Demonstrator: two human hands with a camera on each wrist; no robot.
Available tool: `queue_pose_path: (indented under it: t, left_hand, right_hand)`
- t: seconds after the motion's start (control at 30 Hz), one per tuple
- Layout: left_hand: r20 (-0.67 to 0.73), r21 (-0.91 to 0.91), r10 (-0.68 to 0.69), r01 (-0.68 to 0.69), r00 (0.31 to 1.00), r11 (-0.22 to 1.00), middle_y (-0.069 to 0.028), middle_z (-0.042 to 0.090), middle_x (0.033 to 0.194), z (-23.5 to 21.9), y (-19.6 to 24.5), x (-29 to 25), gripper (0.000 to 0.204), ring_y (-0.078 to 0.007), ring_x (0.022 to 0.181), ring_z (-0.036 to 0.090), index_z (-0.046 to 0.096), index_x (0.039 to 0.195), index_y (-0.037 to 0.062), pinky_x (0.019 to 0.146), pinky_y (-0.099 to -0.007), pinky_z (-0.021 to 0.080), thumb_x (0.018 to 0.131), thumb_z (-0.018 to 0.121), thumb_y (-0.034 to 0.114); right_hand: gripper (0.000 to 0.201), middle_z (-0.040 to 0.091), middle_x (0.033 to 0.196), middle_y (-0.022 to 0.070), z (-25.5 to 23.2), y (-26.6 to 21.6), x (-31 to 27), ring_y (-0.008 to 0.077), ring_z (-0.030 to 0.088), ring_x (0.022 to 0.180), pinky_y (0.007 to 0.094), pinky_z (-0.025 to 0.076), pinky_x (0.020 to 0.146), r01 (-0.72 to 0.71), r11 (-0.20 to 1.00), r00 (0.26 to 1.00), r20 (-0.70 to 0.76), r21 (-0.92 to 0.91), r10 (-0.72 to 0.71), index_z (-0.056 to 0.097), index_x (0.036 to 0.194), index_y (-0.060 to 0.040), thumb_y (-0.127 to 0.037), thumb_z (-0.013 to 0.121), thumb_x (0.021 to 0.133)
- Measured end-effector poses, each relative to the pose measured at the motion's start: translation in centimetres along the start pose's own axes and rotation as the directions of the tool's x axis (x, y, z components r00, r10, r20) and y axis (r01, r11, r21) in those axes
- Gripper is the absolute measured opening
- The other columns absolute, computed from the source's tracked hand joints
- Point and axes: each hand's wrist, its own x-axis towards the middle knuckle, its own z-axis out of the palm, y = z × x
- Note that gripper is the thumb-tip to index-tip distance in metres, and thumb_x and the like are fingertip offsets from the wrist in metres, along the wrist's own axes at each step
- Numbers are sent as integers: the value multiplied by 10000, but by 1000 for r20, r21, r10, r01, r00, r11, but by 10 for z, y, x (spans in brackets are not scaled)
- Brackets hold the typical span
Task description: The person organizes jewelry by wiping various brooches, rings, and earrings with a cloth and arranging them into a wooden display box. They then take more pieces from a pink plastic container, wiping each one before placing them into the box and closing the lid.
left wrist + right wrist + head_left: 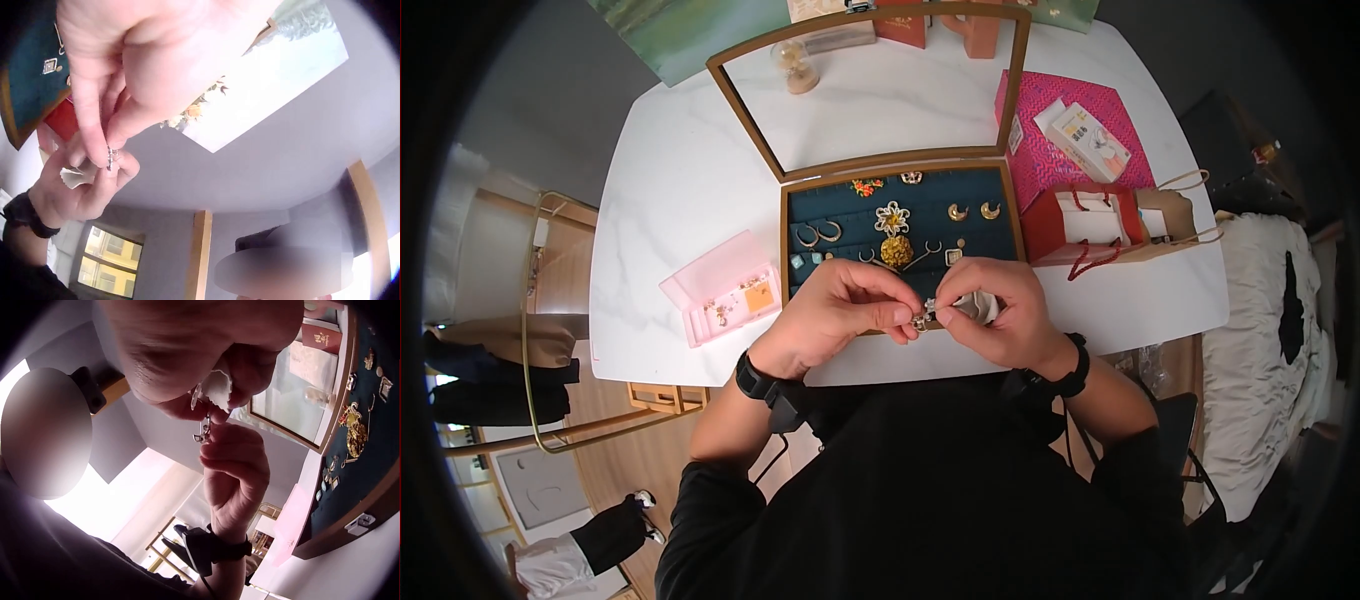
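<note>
Over the front edge of the jewellery case (786, 215), both hands meet at a small, shiny silver jewellery piece (202, 432). The left hand (840, 305) pinches it between thumb and forefinger. From the other side, the right hand (1005, 315) pinches at it with its fingertips. A crumpled whitish cloth (977, 308) is tucked within the right hand's curled fingers; its ruffled edge shows in the right wrist view. The fingers partly hide the jewellery piece, and I cannot tell its exact kind. Gold hoop earrings (958, 212), a flower brooch (891, 218) and other jewellery lie on the case's dark lining.
The case's glass lid (745, 115) stands raised behind. An opened pink box (700, 275) with small jewellery sits left. On the right are a red paper bag (1055, 228), a pink bag (1090, 95) and a white box (1088, 140). A person (585, 550) is at the lower left.
</note>
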Motion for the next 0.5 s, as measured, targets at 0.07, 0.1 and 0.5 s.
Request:
queue_pose_path:
  t: [0.07, 0.1, 0.5]
  left_hand:
    - [43, -72, -43, 46, 998, 996, -131, 801, 1018, -2, 0, 1, 161, -228, 944, 801, 794, 1135, -50, 846, -341, 658, 1007, 791, 47]
    - [44, -72, -43, 46, 998, 996, -131, 801, 1018, -4, -1, 2, 161, -228, 944, 801, 794, 1135, -50, 846, -341, 658, 1007, 791, 47]
    - [15, 0, -12, 12, 1000, 1000, -142, 805, 1068, -2, 2, -1, 171, -226, 965, 802, 797, 1140, -55, 887, -342, 665, 986, 806, 20]
  right_hand:
    - [76, 723, 851, 79, -3, -4, 3, 194, 704, 743, 319, 534, 673, 2, 1000, 999, 52, -24, -1, 721, 925, -15, 27, 764, 879]
    - [76, 723, 851, 79, -5, -5, 5, 194, 704, 743, 319, 534, 673, 1, 1000, 999, 52, -24, 0, 721, 925, -15, 27, 764, 879]
    - [92, 696, 810, 97, -5, -5, 8, 255, 693, 713, 348, 533, 646, 45, 991, 996, 81, -129, -35, 703, 870, -25, 39, 762, 842]
